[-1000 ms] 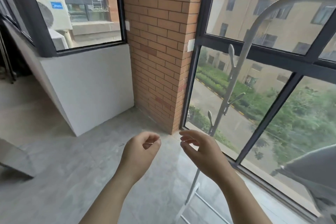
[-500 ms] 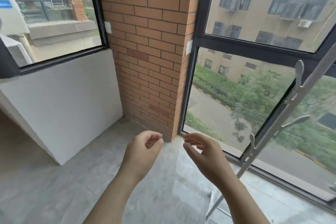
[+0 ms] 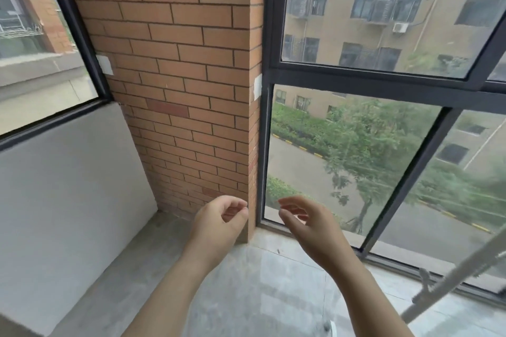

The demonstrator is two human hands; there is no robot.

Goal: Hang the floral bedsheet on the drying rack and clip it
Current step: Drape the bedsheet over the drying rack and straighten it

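Observation:
My left hand (image 3: 219,223) is raised in front of the brick pillar, its fingers loosely curled and holding nothing. My right hand (image 3: 309,223) hovers beside it, a short gap apart, fingers also loosely curled and empty. Only a slanted white pole of the drying rack (image 3: 454,276) shows at the lower right edge, blurred, well to the right of both hands. No floral bedsheet and no clips are in view.
A brick pillar (image 3: 178,76) stands straight ahead between a low white wall (image 3: 68,186) on the left and a tall dark-framed window (image 3: 383,76) on the right. Grey floor tiles (image 3: 260,295) spread below my arms.
The view has swung right and closer to the pillar. The rack pole has slid from the middle right to the lower right corner. Both hands keep the same empty, loosely curled pose.

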